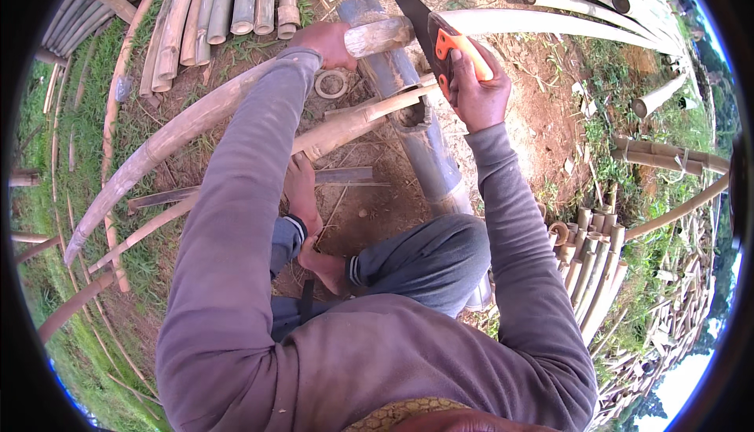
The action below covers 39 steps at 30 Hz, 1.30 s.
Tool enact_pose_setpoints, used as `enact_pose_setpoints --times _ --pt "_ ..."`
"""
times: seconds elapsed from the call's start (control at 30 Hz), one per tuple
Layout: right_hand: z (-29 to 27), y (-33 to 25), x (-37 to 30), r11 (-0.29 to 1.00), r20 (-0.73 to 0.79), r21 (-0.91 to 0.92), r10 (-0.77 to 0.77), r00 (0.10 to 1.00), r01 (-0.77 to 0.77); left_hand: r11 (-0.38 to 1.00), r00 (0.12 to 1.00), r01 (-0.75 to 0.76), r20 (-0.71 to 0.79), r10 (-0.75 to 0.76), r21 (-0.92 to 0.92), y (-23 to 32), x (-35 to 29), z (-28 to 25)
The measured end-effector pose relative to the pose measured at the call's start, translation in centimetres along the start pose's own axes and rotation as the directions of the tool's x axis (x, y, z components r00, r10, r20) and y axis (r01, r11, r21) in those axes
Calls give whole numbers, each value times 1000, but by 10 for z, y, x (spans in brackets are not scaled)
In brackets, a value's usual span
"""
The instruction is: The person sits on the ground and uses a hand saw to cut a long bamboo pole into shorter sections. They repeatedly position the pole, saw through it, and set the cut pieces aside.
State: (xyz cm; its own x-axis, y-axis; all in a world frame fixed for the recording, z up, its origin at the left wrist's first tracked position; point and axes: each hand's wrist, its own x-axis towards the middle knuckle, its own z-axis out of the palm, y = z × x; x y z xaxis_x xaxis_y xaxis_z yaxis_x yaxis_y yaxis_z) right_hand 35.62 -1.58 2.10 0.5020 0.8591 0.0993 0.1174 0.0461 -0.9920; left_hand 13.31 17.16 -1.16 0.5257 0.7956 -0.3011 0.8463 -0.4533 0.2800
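My left hand (326, 45) is wrapped around a long bamboo pole (184, 122), which curves from the lower left up to the upper middle. In my right hand (481, 90) is the orange handle of a handsaw (459, 51). Its dark blade crosses the pole just right of my left hand. Pale bamboo stretches on to the right beyond the blade; I cannot tell whether the cut goes through. Beneath lies a thick grey bamboo log (424, 153) with a notch in its top. A split bamboo piece (345, 129) rests against the notch, beside my bare foot (300, 184).
A cut bamboo ring (331, 84) lies on the dirt left of the log. Bamboo poles (228, 0) are laid side by side at the top left, with more poles (581, 0) at the top right. Short bamboo lengths (593, 263) stand bundled by my right arm.
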Motion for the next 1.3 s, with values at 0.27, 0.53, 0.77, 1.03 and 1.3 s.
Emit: enact_pose_setpoints --times 0.27,0.53,0.77,1.03,1.3 --pt "0 2 -1 994 98 -114 11 995 0 977 953 -33 -288 94 209 1 -11 32" --pt "9 -40 17 952 98 -240 -170 981 189 950 855 33 -500 134 310 14 -25 56" --pt "-55 -62 -95 993 13 -93 74 997 -72 973 900 20 -428 83 231 3 -23 51" --pt "-29 -28 -45 970 24 -242 21 1000 -15 961 796 -13 -578 177 276 4 -18 74" --pt "-27 -35 -54 998 24 -65 -3 1000 5 979 912 -15 -398 96 202 -4 -24 49"
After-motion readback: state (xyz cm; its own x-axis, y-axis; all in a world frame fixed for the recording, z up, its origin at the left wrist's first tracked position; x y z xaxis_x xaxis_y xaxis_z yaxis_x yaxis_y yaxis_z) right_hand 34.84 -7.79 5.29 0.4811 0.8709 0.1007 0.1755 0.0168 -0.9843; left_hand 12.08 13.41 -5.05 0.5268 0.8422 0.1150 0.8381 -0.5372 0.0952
